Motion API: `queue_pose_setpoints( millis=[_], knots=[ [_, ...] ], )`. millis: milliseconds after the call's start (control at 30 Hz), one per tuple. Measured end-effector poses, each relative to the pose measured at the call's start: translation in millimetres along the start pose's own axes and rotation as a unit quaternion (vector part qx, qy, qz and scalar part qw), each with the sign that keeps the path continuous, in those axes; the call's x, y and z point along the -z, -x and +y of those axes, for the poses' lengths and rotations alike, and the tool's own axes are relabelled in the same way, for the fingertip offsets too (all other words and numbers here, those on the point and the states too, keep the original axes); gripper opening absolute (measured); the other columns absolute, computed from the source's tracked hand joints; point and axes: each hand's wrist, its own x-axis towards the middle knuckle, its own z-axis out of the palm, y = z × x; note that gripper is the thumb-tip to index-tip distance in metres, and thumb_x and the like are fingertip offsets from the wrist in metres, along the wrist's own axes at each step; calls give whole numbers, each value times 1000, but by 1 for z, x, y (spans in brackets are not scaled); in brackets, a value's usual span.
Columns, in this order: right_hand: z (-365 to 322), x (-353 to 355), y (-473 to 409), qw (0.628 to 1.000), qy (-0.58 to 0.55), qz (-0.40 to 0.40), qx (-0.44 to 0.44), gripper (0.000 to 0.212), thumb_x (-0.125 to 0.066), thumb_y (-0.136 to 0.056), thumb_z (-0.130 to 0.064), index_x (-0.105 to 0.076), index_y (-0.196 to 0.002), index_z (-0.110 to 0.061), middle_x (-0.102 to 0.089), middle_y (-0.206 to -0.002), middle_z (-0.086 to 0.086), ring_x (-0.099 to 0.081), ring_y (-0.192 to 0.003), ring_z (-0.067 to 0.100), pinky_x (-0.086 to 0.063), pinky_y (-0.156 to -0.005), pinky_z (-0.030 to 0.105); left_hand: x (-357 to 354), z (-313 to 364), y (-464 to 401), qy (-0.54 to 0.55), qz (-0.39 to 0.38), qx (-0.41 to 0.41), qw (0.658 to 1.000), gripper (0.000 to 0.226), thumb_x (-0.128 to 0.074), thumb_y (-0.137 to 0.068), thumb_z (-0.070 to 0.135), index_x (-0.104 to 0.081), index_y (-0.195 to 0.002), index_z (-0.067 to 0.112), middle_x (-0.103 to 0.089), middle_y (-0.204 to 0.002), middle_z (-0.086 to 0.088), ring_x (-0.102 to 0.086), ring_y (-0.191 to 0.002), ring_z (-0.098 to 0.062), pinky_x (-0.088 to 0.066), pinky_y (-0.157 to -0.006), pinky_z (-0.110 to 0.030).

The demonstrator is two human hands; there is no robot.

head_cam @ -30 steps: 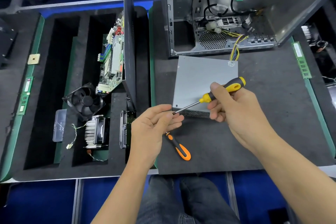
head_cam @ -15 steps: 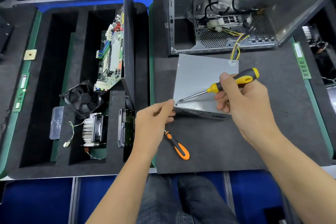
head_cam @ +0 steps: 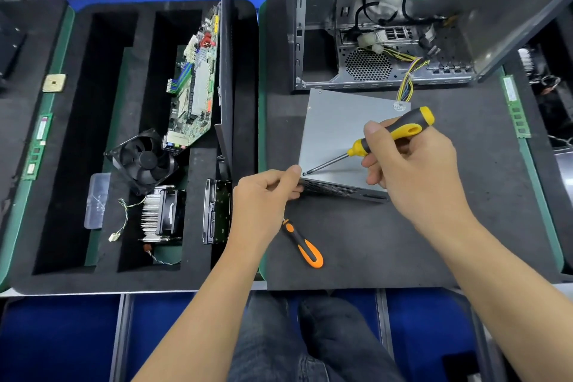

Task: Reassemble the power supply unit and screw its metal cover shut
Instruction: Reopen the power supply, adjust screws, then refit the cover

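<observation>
The power supply, a grey metal box, lies flat on the dark mat right of centre, just near of the open computer case, its bundle of coloured wires running from its far right corner into the case. The right hand grips a yellow-and-black screwdriver, fingers curled round the handle, the shaft slanting down and left so its tip sits at the box's near left corner. The left hand holds that same corner, thumb on the top edge and fingers curled against the vented near side. The hands are apart, with the shaft spanning the gap between them. An orange screwdriver lies on the mat near of the left hand. In the foam tray on the left stand a motherboard, a fan and a heatsink.
</observation>
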Motion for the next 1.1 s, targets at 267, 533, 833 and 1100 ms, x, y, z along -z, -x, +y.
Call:
queue_pose_setpoints(
  millis=[267,533,833,1100],
  knots=[
    [-26,-8,4,982,135,-58,121,24,-65,-91,-39,-60,-80,-17,-65,-64,-1,-63,-56,14,-44,-55,15,1,-2,1,4,-5,1,1000,27,-66,-86,44,-78,-71,25,-75,-73,2,-75,-79,-15,-58,-87,-46],
    [-69,-15,2,920,297,-150,208,25,-74,-84,-35,-59,-92,-17,-63,-77,-9,-57,-73,13,-48,-75,33,7,-8,1,8,-25,5,1000,28,-58,-100,32,-77,-87,16,-77,-87,-2,-74,-87,-16,-58,-91,-45],
    [-95,-13,-2,820,403,-232,333,17,-57,-95,-27,-47,-102,-15,-43,-95,-3,-42,-82,22,-38,-75,37,10,-11,5,-79,-39,-65,994,25,-65,-95,12,-73,-119,14,-71,-115,10,-65,-102,2,-45,-86,-8],
    [-102,-17,-19,715,575,-203,342,42,-36,-94,-58,-44,-94,-17,-39,-76,6,-49,-81,34,-42,-69,40,-4,-11,1,-170,32,-128,977,8,-78,-85,16,-74,-88,10,-72,-82,8,-61,-70,-3,-40,-66,-4]
  ],
)
